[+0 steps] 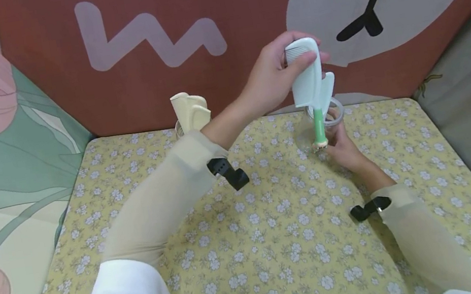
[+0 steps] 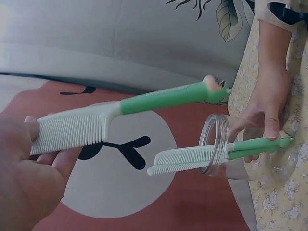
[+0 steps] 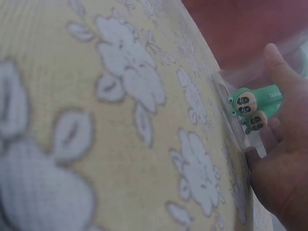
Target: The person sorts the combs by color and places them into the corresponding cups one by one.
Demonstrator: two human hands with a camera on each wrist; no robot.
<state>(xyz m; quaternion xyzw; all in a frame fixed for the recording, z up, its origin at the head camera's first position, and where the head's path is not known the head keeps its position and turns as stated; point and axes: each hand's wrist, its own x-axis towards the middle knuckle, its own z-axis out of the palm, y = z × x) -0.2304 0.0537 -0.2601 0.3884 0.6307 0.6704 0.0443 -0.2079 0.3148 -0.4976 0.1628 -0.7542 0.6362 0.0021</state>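
Observation:
My left hand (image 1: 268, 77) pinches a pale comb (image 1: 307, 81) by its toothed end, with the green handle pointing down. In the left wrist view, that handle ends in a small figure head (image 2: 214, 86) and stands apart from the clear jar (image 2: 215, 144). My right hand (image 1: 347, 152) grips the jar's side near the table. Inside the jar lean two similar combs (image 2: 185, 156), their teeth sticking out past the rim. Through the jar in the right wrist view, their green frog-hooded heads (image 3: 248, 103) show near the base.
Behind my left forearm stands another clear container with several cream combs (image 1: 190, 110), partly hidden by the sleeve. A yellow floral cloth (image 1: 260, 246) covers the table. A brown printed fabric (image 1: 161, 87) hangs along the back edge.

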